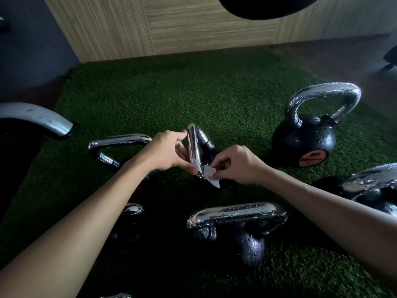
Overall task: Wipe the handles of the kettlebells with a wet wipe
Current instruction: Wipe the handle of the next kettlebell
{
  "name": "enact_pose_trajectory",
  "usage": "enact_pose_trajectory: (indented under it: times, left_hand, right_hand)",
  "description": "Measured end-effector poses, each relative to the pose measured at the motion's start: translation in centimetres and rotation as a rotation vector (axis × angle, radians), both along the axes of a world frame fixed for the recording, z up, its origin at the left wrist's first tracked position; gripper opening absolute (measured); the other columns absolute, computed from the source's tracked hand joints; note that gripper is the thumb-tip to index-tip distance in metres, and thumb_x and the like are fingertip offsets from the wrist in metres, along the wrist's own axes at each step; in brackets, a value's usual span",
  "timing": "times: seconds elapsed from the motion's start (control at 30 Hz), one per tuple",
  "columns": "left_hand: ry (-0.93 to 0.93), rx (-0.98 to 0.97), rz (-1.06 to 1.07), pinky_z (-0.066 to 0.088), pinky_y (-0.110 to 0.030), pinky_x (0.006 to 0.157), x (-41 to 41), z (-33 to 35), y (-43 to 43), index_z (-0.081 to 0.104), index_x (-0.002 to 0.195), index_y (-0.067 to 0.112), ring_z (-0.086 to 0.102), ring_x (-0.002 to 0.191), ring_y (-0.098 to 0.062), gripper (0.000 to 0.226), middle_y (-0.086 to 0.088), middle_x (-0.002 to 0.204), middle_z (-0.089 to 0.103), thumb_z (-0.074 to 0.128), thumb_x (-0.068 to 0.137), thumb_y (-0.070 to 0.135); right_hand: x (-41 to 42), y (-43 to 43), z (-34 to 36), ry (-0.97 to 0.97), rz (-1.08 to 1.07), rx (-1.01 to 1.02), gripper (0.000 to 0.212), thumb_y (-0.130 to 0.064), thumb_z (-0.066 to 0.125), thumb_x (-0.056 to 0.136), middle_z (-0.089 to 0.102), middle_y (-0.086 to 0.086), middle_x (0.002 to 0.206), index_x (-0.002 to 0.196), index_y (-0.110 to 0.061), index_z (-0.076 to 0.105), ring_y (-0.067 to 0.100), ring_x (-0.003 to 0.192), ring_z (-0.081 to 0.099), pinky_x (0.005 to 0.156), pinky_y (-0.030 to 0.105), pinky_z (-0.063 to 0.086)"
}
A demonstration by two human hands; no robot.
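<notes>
The chrome handle point(194, 147) of the middle kettlebell is held between the two hands. It is steadied by the left hand point(169, 151), whose thumb and fingers are curled against its near bar. A small white wet wipe point(210, 178) is pinched by the right hand point(238, 164) and pressed at the foot of that bar, where the dark body is met. That body is largely hidden behind the hands.

The step in hand is judged to be the wiping of this handle, with the wipe low on one leg. For it to be done well, the wipe should be wrapped round the bar rather than dabbed at one face. It should then be drawn up the leg, over the top curve and down the far leg, so that the underside is covered too. The left hand's grip should be shifted as the wipe passes, since the metal beneath its fingers would otherwise be missed.

Other kettlebells are set on the green turf point(193, 93): the left kettlebell point(120, 140) just beside the left hand, the near kettlebell point(236, 214) below both hands, and the right kettlebell point(305, 138) well beyond the right hand. Droplets are seen on the last two; whether they have been wiped cannot be told.
</notes>
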State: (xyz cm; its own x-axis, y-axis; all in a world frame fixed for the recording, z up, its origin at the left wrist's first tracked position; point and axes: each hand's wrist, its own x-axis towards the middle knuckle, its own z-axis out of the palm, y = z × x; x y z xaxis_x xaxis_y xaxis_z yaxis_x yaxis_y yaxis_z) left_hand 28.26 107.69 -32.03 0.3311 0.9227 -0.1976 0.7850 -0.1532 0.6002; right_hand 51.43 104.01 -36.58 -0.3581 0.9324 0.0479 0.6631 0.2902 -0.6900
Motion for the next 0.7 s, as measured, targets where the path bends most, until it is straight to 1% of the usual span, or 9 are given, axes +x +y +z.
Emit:
enact_pose_trajectory:
  times: [0.13, 0.23, 0.3, 0.37, 0.47, 0.53, 0.6, 0.67, 0.7]
  left_hand:
    - [0.009, -0.011, 0.009, 0.049, -0.017, 0.073, -0.2, -0.1, -0.1, 0.030, 0.159, 0.016, 0.071, 0.079, 0.007, 0.139, 0.018, 0.086, 0.077, 0.099, 0.043, 0.049]
    - [0.002, -0.004, 0.027, 0.049, -0.018, 0.073, -0.2, -0.3, -0.3, 0.030, 0.159, 0.017, 0.071, 0.080, 0.007, 0.140, 0.018, 0.087, 0.077, 0.098, 0.042, 0.053]
    - [0.003, -0.006, 0.031, 0.048, -0.018, 0.072, -0.1, -0.2, -0.3, 0.031, 0.159, 0.018, 0.070, 0.081, 0.007, 0.140, 0.018, 0.087, 0.077, 0.098, 0.042, 0.053]
    - [0.009, -0.011, 0.034, 0.049, -0.020, 0.074, 0.1, 0.0, -0.2, 0.030, 0.159, 0.016, 0.071, 0.082, 0.006, 0.141, 0.018, 0.088, 0.077, 0.097, 0.042, 0.054]
    - [0.021, -0.019, 0.031, 0.049, -0.020, 0.073, 0.2, 0.2, -0.2, 0.030, 0.159, 0.016, 0.070, 0.080, 0.008, 0.142, 0.020, 0.085, 0.077, 0.097, 0.040, 0.054]
    - [0.026, -0.017, 0.026, 0.047, -0.019, 0.071, 0.1, 0.2, -0.2, 0.031, 0.159, 0.016, 0.070, 0.079, 0.009, 0.143, 0.020, 0.085, 0.077, 0.096, 0.039, 0.056]
    - [0.028, -0.018, 0.027, 0.048, -0.020, 0.071, 0.0, 0.1, -0.1, 0.031, 0.159, 0.016, 0.070, 0.081, 0.008, 0.144, 0.019, 0.085, 0.077, 0.095, 0.037, 0.058]
    - [0.025, -0.027, 0.031, 0.048, -0.020, 0.071, -0.2, 0.0, -0.1, 0.031, 0.159, 0.016, 0.071, 0.081, 0.006, 0.144, 0.018, 0.086, 0.077, 0.096, 0.037, 0.057]
    - [0.022, -0.031, 0.030, 0.048, -0.020, 0.071, -0.2, 0.0, -0.1, 0.031, 0.159, 0.015, 0.071, 0.081, 0.006, 0.144, 0.017, 0.086, 0.077, 0.097, 0.038, 0.055]
  right_hand:
    - [0.7, 0.7, -0.9, -0.101, 0.038, 0.056, 0.015, -0.019, 0.088, 0.076, 0.067, -0.022, 0.071, 0.091, -0.022, 0.083, -0.011, 0.063, 0.061, 0.060, 0.009, 0.045]
    - [0.6, 2.3, -0.6, 0.001, -0.136, 0.107, 0.015, -0.024, 0.086, 0.079, 0.075, -0.011, 0.079, 0.093, -0.022, 0.082, 0.000, 0.071, 0.069, 0.067, 0.023, 0.057]
    - [0.4, 3.0, -0.5, 0.013, -0.158, 0.085, 0.023, -0.025, 0.087, 0.077, 0.075, -0.010, 0.080, 0.098, -0.022, 0.079, 0.004, 0.073, 0.069, 0.070, 0.025, 0.056]
    - [0.0, 3.5, -0.7, -0.113, -0.029, 0.037, 0.030, -0.025, 0.086, 0.079, 0.075, -0.009, 0.087, 0.108, -0.026, 0.076, 0.006, 0.078, 0.069, 0.074, 0.024, 0.054]
    - [-0.2, 4.1, -0.1, -0.331, 0.173, 0.006, 0.025, -0.032, 0.075, 0.090, 0.075, -0.007, 0.109, 0.115, -0.029, 0.076, 0.006, 0.094, 0.066, 0.084, 0.026, 0.050]
    - [-0.2, 4.3, 0.6, -0.417, 0.266, -0.013, 0.025, -0.035, 0.068, 0.096, 0.074, -0.009, 0.117, 0.119, -0.030, 0.075, 0.003, 0.094, 0.060, 0.086, 0.027, 0.048]
    - [-0.3, 4.4, 0.9, -0.454, 0.282, -0.010, 0.023, -0.033, 0.068, 0.097, 0.073, -0.007, 0.112, 0.118, -0.029, 0.075, 0.006, 0.093, 0.062, 0.087, 0.034, 0.052]
    - [-0.7, 4.5, 0.9, -0.483, 0.296, -0.004, 0.017, -0.028, 0.070, 0.095, 0.071, -0.007, 0.096, 0.111, -0.025, 0.077, 0.014, 0.088, 0.065, 0.086, 0.043, 0.053]
    - [-1.0, 4.5, 1.0, -0.481, 0.312, 0.000, 0.015, -0.026, 0.071, 0.094, 0.071, -0.006, 0.090, 0.108, -0.023, 0.078, 0.016, 0.085, 0.065, 0.084, 0.043, 0.053]
